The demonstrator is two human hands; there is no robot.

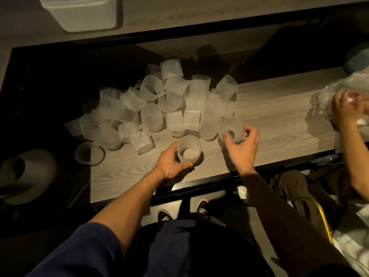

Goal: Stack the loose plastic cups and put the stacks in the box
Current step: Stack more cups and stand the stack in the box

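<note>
A heap of several loose, ribbed, translucent plastic cups [169, 100] lies on the wooden table [279, 124], some upright, some on their sides. My left hand [171, 162] grips one upright cup [188, 149] near the table's front edge, thumb at its front and fingers round its left side. My right hand [242, 144] hovers just right of it, fingers spread and loosely bent, reaching at a cup lying on its side [233, 132]; whether the fingers touch it I cannot tell. A pale plastic box [83, 13] stands on the floor at the far left.
Another person's hand [345, 110] at the table's right end handles crinkled clear plastic wrap [327, 96]. A round pale object [28, 176] sits in the dark at the left. The table's black front edge [199, 188] runs above my shoes. A yellow chair frame [323, 216] stands at the lower right.
</note>
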